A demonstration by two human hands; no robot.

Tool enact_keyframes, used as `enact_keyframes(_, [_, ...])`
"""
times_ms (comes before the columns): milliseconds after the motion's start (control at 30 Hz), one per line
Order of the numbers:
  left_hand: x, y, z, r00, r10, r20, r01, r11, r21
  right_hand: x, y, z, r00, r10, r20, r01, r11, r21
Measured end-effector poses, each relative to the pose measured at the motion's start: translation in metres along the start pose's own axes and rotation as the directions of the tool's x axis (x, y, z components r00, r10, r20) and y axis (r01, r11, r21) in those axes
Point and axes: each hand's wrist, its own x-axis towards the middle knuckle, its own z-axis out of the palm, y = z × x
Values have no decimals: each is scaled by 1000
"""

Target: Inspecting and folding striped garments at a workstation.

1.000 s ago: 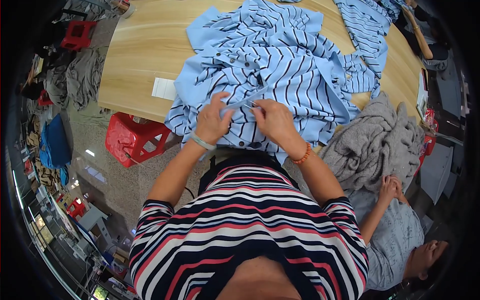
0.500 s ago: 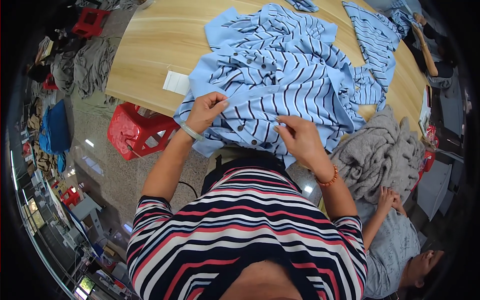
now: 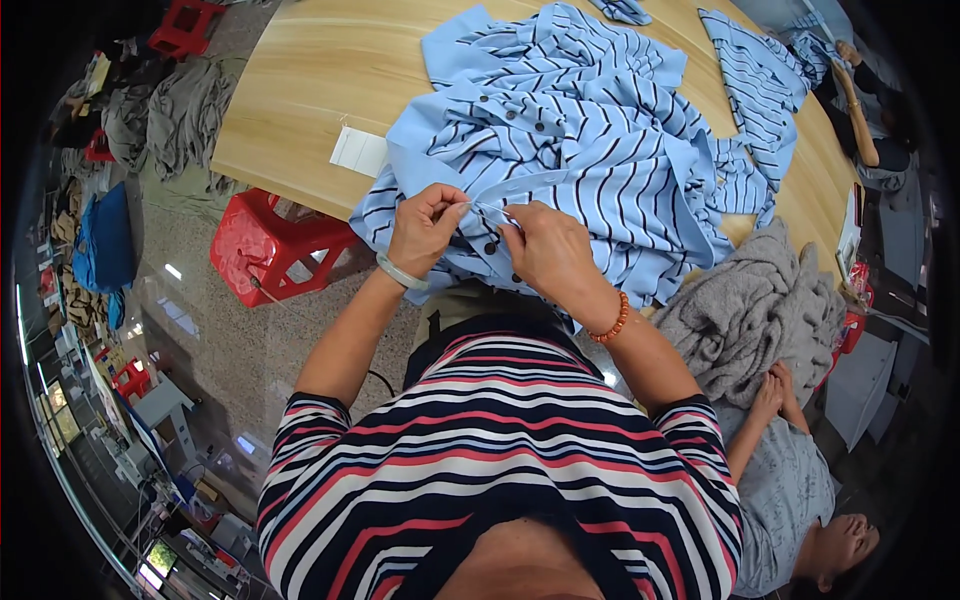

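A light blue cardigan with dark and white stripes and dark buttons lies bunched at the table's near edge. My left hand is closed in a pinch on the edge of its plain blue front band. Close on the right, my right hand has thumb and forefinger pinched together. A thin pale strand runs between the two sets of fingertips; whether it is thread or fabric edge I cannot tell. Whatever else sits in the right fingertips is too small to make out. A white tag lies beside the cardigan on the wooden table.
A red plastic stool stands left of the table. Grey knitwear is heaped at the right, with a seated person beside it. Another person's arm reaches toward more striped fabric at the far right.
My right hand has moved left and slightly up, so its fingertips now nearly meet the left ones. The left hand has shifted only slightly to the right and keeps its pinch.
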Motion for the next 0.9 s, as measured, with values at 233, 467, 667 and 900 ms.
enact_keyframes(233, [-11, -2, -2, 997, 70, -39, -57, 963, 262, 21, 2, 29, 997, -83, -2, 83, 996, 42])
enact_keyframes(467, [-1, -10, 14, 985, 172, -34, -146, 912, 382, 25, 19, 34, 992, -122, -33, 123, 992, 15])
enact_keyframes(667, [-11, -4, -6, 898, 438, -33, -316, 695, 646, 7, 19, 6, 997, -68, 26, 63, 984, 168])
enact_keyframes(900, [1, 24, -21, 776, 579, 250, -469, 264, 843, 0, 19, -2, 989, -87, -122, 109, 978, 180])
